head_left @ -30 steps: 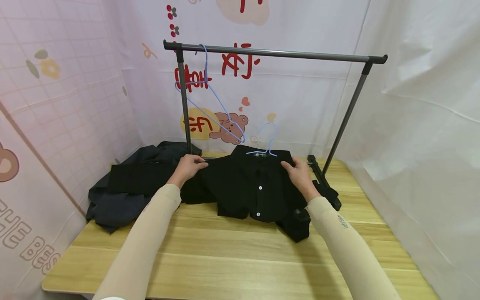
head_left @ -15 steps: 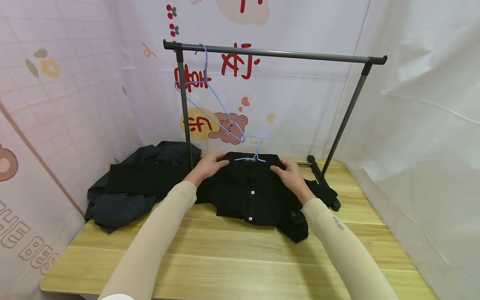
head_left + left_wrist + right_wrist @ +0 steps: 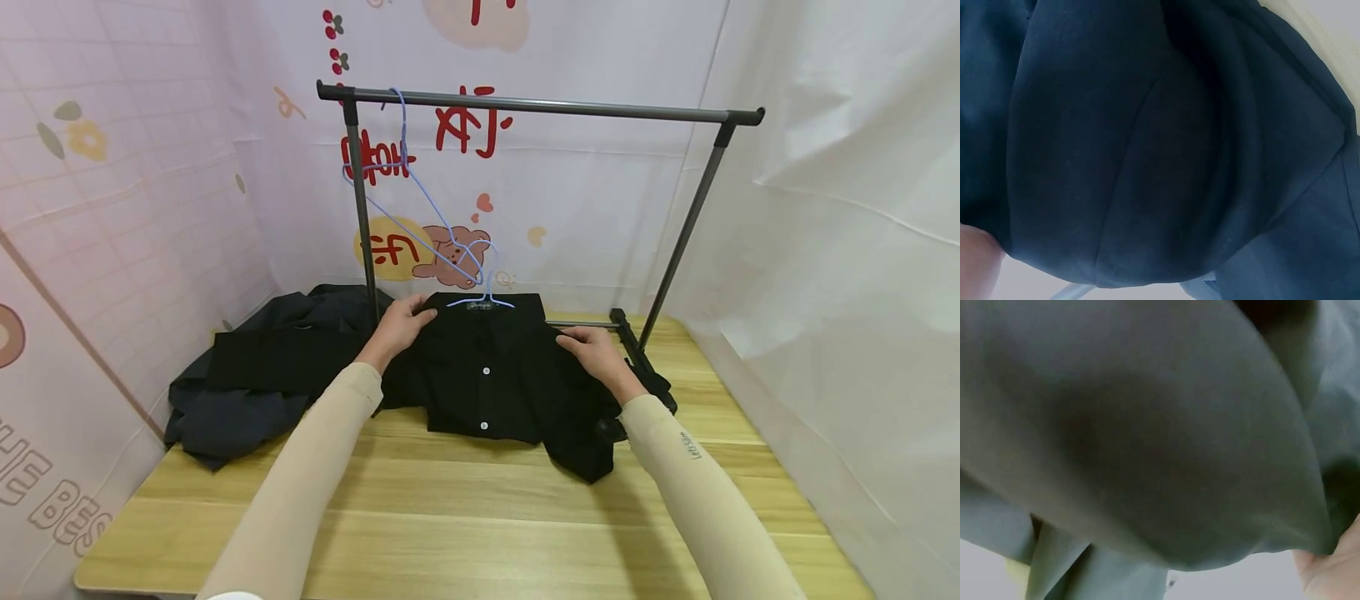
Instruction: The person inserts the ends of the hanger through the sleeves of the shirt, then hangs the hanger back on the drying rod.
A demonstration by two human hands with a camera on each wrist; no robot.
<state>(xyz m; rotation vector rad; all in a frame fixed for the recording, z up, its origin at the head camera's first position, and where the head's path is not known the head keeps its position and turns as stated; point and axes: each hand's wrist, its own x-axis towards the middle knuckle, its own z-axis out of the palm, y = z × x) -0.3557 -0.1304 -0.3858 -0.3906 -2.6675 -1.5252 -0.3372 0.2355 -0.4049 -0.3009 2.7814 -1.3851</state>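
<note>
The left hand (image 3: pixel 397 327) pinches the black cloth collared shirt with white buttons (image 3: pixel 453 383) at one shoulder, just beside the collar, and the right hand (image 3: pixel 597 356) pinches it at the other, the shirt upright at the far side of the pale wooden table (image 3: pixel 450 542). The thin blue hanger (image 3: pixel 489 292) sits in the neckline (its ends are hidden, so their seating cannot be told), and getting it inside looks largely done. Its hook is clear of the grey metal rail (image 3: pixel 555 106), so hanging it there seems the part left.
</note>
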